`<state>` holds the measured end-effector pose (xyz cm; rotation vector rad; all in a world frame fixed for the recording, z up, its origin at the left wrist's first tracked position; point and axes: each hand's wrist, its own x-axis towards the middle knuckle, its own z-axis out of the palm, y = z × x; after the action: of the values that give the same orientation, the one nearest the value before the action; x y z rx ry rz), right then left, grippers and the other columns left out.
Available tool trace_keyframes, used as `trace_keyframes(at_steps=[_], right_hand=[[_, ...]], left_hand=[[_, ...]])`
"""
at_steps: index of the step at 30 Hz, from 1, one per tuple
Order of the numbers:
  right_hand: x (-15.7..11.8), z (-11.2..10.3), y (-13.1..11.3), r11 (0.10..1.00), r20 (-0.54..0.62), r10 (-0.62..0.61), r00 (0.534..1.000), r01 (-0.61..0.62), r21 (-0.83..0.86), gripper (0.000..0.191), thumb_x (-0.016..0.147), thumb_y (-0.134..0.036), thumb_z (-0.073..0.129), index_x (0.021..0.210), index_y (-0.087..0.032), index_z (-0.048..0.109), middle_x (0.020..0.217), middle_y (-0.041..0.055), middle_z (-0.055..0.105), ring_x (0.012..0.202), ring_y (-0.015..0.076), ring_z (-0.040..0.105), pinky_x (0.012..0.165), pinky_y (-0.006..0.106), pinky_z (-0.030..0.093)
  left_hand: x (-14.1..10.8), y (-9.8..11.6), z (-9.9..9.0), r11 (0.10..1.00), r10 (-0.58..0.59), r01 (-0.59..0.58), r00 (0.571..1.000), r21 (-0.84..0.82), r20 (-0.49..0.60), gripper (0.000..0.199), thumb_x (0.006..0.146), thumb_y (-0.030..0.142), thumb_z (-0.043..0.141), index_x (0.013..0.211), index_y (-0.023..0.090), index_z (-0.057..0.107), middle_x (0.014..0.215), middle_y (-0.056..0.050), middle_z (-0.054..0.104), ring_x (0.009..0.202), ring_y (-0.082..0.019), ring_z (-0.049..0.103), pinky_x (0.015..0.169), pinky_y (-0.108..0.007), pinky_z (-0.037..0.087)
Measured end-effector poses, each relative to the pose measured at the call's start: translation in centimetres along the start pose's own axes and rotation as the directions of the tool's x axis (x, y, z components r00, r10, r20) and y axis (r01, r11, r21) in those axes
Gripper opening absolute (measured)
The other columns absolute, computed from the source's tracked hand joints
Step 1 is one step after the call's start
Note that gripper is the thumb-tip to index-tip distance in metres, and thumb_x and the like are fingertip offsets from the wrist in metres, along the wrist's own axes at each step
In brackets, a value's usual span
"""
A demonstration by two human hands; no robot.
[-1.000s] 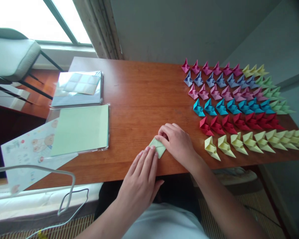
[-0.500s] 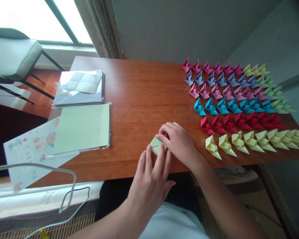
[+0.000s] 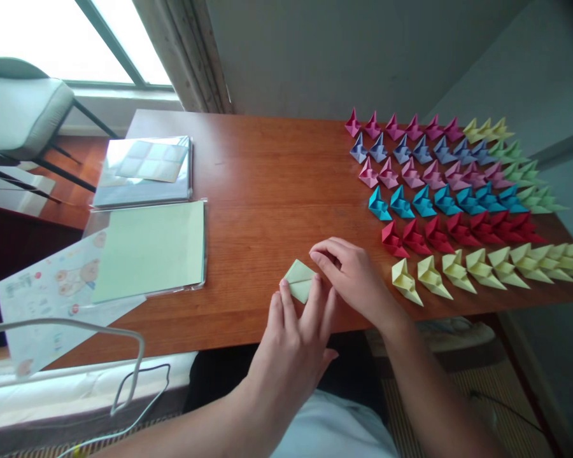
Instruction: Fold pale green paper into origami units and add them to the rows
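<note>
A small folded piece of pale green paper (image 3: 298,278) lies flat on the wooden table (image 3: 267,191), near its front edge. The fingertips of my left hand (image 3: 296,337) rest on its lower edge and right corner, fingers spread. Just right of the paper, my right hand (image 3: 351,273) is bent with thumb and forefinger together, apart from the paper; whether anything is between those fingertips is too small to tell.
Rows of folded paper pieces stand at the right, with yellow ones (image 3: 453,272) in front and red ones (image 3: 437,235) behind. Left are a green paper pack (image 3: 150,251), a clear-wrapped pack (image 3: 143,187), a printed sheet (image 3: 38,318) and a cable (image 3: 76,323).
My right hand has moved off the green paper, slightly to the right. More of the paper shows now. The view has shifted a little.
</note>
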<state>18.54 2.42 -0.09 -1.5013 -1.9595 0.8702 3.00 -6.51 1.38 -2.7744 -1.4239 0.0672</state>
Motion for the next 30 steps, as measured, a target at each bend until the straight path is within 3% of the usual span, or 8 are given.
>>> trace_keyframes(at_steps=[4, 10, 14, 17, 21, 24, 27, 30], right_hand=[[-2.1, 0.4, 0.1, 0.985, -0.050, 0.045, 0.998, -0.053, -0.167, 0.008, 0.096, -0.021, 0.059, 0.090, -0.022, 0.065, 0.091, 0.0040, 0.067, 0.090, 0.0218, 0.060, 0.083, 0.034, 0.046], [-3.6, 1.9, -0.6, 0.961, -0.070, 0.077, 0.995, -0.093, -0.260, 0.008, 0.090, -0.023, 0.067, 0.086, -0.022, 0.060, 0.092, 0.0052, 0.064, 0.091, 0.0245, 0.057, 0.083, 0.038, 0.045], [-3.4, 1.8, -0.9, 0.985, -0.099, 0.065, 0.993, -0.079, -0.152, 0.010, 0.092, -0.019, 0.064, 0.084, -0.023, 0.059, 0.089, 0.0036, 0.065, 0.088, 0.0224, 0.057, 0.081, 0.035, 0.045], [-3.4, 1.3, -1.2, 0.999, -0.105, 0.040, 0.994, -0.041, -0.003, 0.009, 0.093, -0.017, 0.062, 0.087, -0.023, 0.060, 0.091, 0.0023, 0.067, 0.089, 0.0201, 0.060, 0.079, 0.032, 0.047], [-3.4, 0.4, -2.0, 0.992, -0.110, -0.003, 0.994, 0.017, 0.124, 0.007, 0.094, -0.019, 0.062, 0.090, -0.024, 0.063, 0.085, 0.0001, 0.069, 0.081, 0.0178, 0.063, 0.077, 0.030, 0.050], [-3.2, -0.1, -2.7, 0.986, -0.125, -0.069, 0.990, 0.087, 0.143, 0.007, 0.095, -0.020, 0.061, 0.091, -0.025, 0.064, 0.087, 0.0008, 0.070, 0.084, 0.0185, 0.065, 0.079, 0.031, 0.051], [-3.1, -0.3, -3.3, 0.969, -0.128, -0.124, 0.984, 0.148, 0.196, 0.008, 0.096, -0.020, 0.059, 0.095, -0.026, 0.064, 0.090, 0.0011, 0.070, 0.087, 0.0183, 0.065, 0.080, 0.032, 0.052], [-3.1, -0.1, -3.3, 0.948, -0.119, -0.053, 0.992, 0.087, 0.307, 0.009, 0.096, -0.026, 0.062, 0.104, -0.027, 0.065, 0.094, 0.0008, 0.070, 0.086, 0.0169, 0.066, 0.080, 0.031, 0.054]], left_hand=[[-0.3, -2.2, 0.3, 0.982, -0.059, 0.035, 0.990, -0.183, -0.126, 0.053, 0.097, 0.039, 0.052, 0.142, 0.011, 0.055, 0.148, -0.014, 0.056, 0.127, -0.034, 0.060, 0.102, -0.045, 0.052], [0.0, -4.3, 2.2, 0.928, -0.211, 0.102, 0.937, -0.359, -0.279, 0.037, 0.098, 0.019, 0.051, 0.133, 0.014, 0.058, 0.136, -0.012, 0.065, 0.116, -0.025, 0.065, 0.098, -0.037, 0.054], [0.8, -5.0, 2.2, 0.883, -0.304, 0.163, 0.913, -0.440, -0.271, 0.038, 0.097, 0.020, 0.054, 0.135, 0.015, 0.056, 0.137, -0.012, 0.063, 0.116, -0.024, 0.065, 0.095, -0.034, 0.055], [1.4, -5.8, 1.9, 0.841, -0.293, 0.150, 0.934, -0.520, -0.204, 0.038, 0.096, 0.021, 0.056, 0.134, 0.018, 0.056, 0.136, -0.010, 0.063, 0.110, -0.022, 0.068, 0.084, -0.030, 0.058], [2.1, -6.6, 1.4, 0.803, -0.233, 0.066, 0.949, -0.592, -0.210, 0.023, 0.096, 0.023, 0.058, 0.116, 0.021, 0.067, 0.105, -0.005, 0.073, 0.092, -0.019, 0.069, 0.080, -0.030, 0.056], [2.4, -6.8, 0.6, 0.768, -0.287, 0.065, 0.925, -0.637, -0.251, 0.011, 0.092, 0.023, 0.063, 0.101, 0.022, 0.070, 0.115, -0.009, 0.068, 0.102, -0.022, 0.065, 0.087, -0.034, 0.054], [2.5, -6.7, -0.2, 0.621, -0.297, 0.063, 0.942, -0.782, -0.160, 0.004, 0.090, 0.023, 0.065, 0.092, 0.020, 0.065, 0.107, -0.007, 0.067, 0.092, -0.017, 0.064, 0.079, -0.029, 0.052], [2.5, -6.5, -0.3, 0.311, -0.280, 0.125, 0.959, -0.942, 0.035, 0.009, 0.089, 0.025, 0.067, 0.087, 0.019, 0.060, 0.078, 0.001, 0.064, 0.068, -0.011, 0.058, 0.064, -0.022, 0.047]])
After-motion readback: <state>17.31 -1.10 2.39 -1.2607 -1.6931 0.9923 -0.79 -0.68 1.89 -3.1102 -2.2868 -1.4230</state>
